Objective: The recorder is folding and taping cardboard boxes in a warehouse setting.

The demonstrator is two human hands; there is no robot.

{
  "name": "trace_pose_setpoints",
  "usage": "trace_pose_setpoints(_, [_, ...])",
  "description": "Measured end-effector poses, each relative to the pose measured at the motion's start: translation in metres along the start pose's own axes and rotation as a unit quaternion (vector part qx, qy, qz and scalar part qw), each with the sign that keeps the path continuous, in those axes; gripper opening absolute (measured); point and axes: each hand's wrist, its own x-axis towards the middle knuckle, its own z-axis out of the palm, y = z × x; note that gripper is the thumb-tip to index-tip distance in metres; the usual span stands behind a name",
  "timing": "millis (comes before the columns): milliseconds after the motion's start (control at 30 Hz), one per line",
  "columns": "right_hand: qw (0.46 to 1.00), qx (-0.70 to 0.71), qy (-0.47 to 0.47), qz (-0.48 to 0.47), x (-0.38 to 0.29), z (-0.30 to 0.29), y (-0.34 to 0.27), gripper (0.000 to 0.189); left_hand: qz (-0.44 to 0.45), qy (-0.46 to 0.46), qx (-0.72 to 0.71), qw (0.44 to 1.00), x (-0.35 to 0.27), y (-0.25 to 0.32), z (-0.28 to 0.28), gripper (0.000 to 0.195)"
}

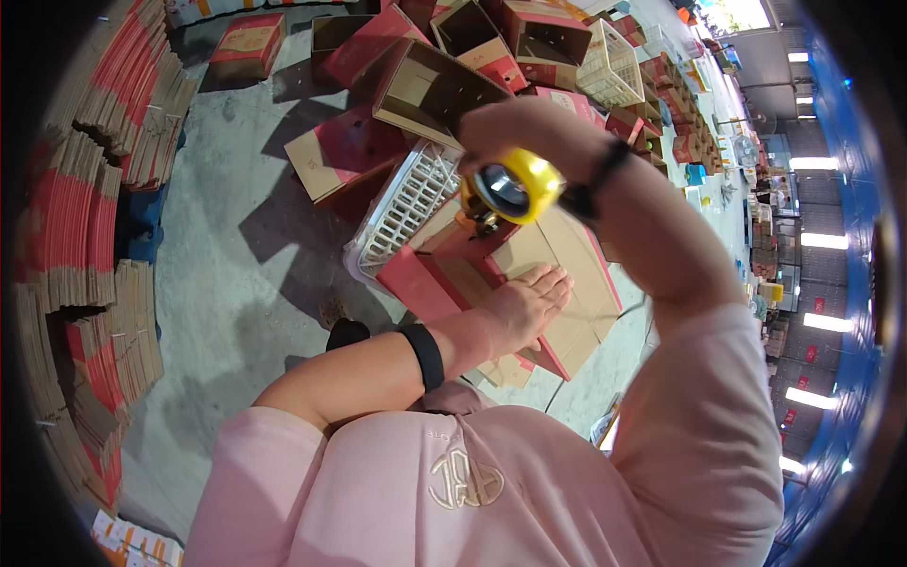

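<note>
My left hand (528, 305) lies flat, palm down, on the closed flaps of a red and brown cardboard box (560, 262) in front of me. It grips nothing. Above the far side of this box, my right hand (506, 131) is shut on a tape dispenser (496, 202) with a yellow roll (542, 186); the hand is blurred by motion. The dispenser hides part of the box's far edge. Whether its blade touches the cardboard I cannot tell. A red side flap (425, 287) stands out at the box's left. A white plastic crate (404, 212) stands just beyond the box.
Open red and brown boxes (439, 85) are heaped beyond the crate. Another box (248, 46) sits apart on the concrete floor (212, 212). Tall stacks of flattened cardboard (78, 220) line the left. A cream plastic basket (613, 64) stands behind at the right.
</note>
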Motion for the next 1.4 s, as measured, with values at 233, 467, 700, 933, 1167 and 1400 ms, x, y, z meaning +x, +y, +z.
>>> trace_pose_setpoints(233, [0.969, 0.105, 0.219, 0.051, -0.243, 0.108, 0.04, 0.029, 0.01, 0.049, -0.032, 0.998, 0.006, -0.006, 0.0, 0.089])
trace_pose_setpoints(467, [0.503, 0.674, 0.536, 0.077, -0.242, 0.303, -0.052, 0.075, -0.012, 0.02, -0.026, 0.999, 0.012, 0.01, -0.015, 0.084])
trace_pose_setpoints(700, [0.469, 0.611, 0.637, 0.024, -0.2, 0.38, -0.083, 0.069, -0.226, 0.114, -0.21, 0.944, 0.059, 0.055, -0.018, 0.044])
trace_pose_setpoints(933, [0.436, 0.628, 0.644, 0.01, -0.226, 0.339, -0.082, 0.069, -0.336, 0.167, -0.566, 0.734, 0.086, 0.011, 0.01, 0.02])
trace_pose_setpoints(1167, [0.682, 0.412, 0.597, 0.098, -0.225, 0.303, -0.062, 0.061, -0.42, 0.245, -0.36, 0.796, 0.005, -0.154, -0.068, 0.016])
trace_pose_setpoints(1400, [0.777, 0.376, 0.485, 0.139, -0.236, 0.239, -0.058, 0.057, -0.458, 0.02, -0.47, 0.754, -0.012, -0.153, 0.077, 0.029])
